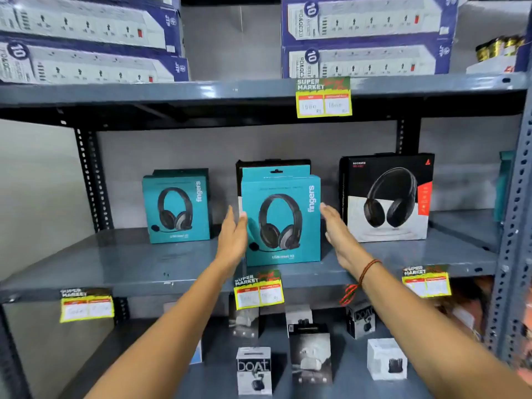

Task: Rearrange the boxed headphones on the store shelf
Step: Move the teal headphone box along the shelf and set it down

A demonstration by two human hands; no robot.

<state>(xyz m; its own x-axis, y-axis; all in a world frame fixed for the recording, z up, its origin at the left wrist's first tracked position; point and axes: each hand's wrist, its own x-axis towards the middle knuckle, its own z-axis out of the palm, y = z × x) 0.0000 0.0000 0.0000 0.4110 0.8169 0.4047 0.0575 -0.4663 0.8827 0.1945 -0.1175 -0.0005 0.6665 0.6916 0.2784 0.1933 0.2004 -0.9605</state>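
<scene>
A teal headphone box point(283, 220) stands upright at the front middle of the grey middle shelf point(129, 263). My left hand point(233, 236) is flat and open at the box's left edge, its thumb touching or nearly touching it. My right hand point(338, 231) is open just off the box's right edge, a small gap between them. Behind the teal box stands a dark box point(250, 164), mostly hidden. A second teal headphone box point(177, 205) stands further back at the left. A black and white headphone box point(387, 197) stands at the right.
Blue power-strip boxes point(86, 38) are stacked on the top shelf, with more power-strip boxes point(365, 36) at the right. Small earbud boxes point(254, 370) stand on the lower shelf. Yellow price tags point(324, 97) hang from the shelf edges. A perforated steel upright point(515, 226) frames the right side.
</scene>
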